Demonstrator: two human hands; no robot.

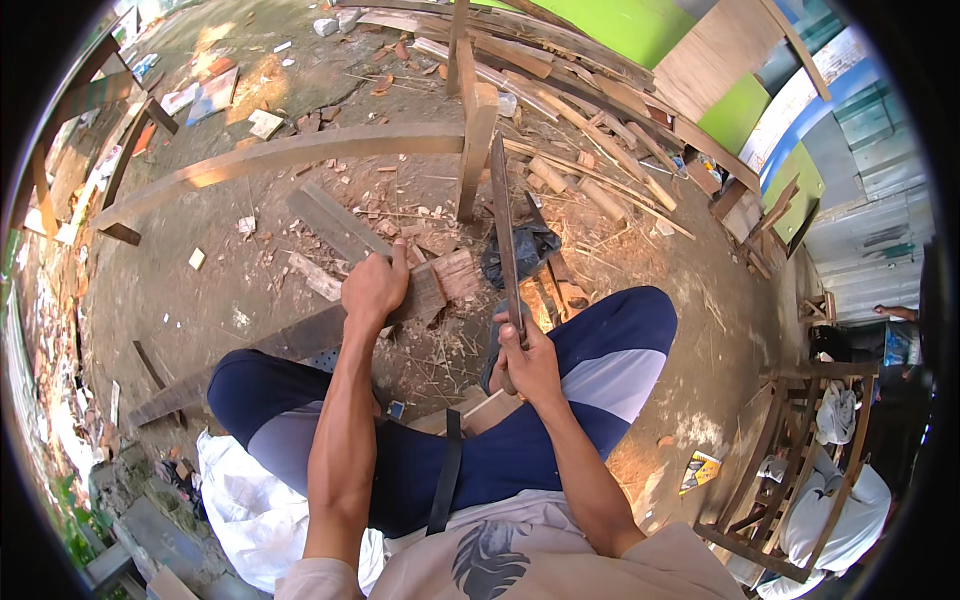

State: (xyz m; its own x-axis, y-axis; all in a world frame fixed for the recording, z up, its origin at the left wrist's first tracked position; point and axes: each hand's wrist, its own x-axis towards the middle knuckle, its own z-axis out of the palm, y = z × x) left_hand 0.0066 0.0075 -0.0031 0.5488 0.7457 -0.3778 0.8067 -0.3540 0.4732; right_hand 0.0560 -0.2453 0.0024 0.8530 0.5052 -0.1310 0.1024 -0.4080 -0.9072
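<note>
My left hand (375, 285) is closed over a dark wooden beam (270, 345), near its right end. That beam slopes from the lower left across my left knee toward the middle. A shorter grey plank (335, 222) lies just beyond my left hand. My right hand (528, 362) grips a machete (504, 225) with a long, narrow, dark blade. Its blade points up and away from me, apart from the beam. Part of the handle is hidden by my fingers. A rough reddish wood block (457, 274) sits by the beam's end.
A wooden frame (300, 150) with an upright post stands ahead. Beyond the blade are a black plastic bag (520, 252) and bamboo pieces (600, 200). Planks are piled (560, 70) at the back. A white sack (250, 510) lies by my left leg, and a wooden rack (770, 470) stands right.
</note>
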